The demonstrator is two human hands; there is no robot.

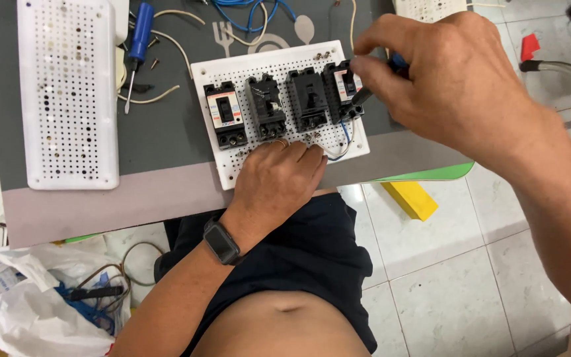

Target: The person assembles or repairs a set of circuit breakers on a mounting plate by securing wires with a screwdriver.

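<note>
White perforated board [232, 168] is pinned flat by the left hand [279, 182]; a screwdriver [365, 92] is gripped in the right hand [451, 86] at the rightmost breaker [345, 89].

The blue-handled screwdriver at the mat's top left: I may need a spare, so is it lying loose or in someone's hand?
Lying loose. The blue-handled screwdriver rests flat on the grey mat, no hand near it.

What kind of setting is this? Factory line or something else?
Likely a home or small training workspace, not a factory: a low mat-covered table over tiled floor, a white perforated board carrying four black circuit breakers, a loose blue-handled screwdriver, and a plastic bag of wires.
</note>
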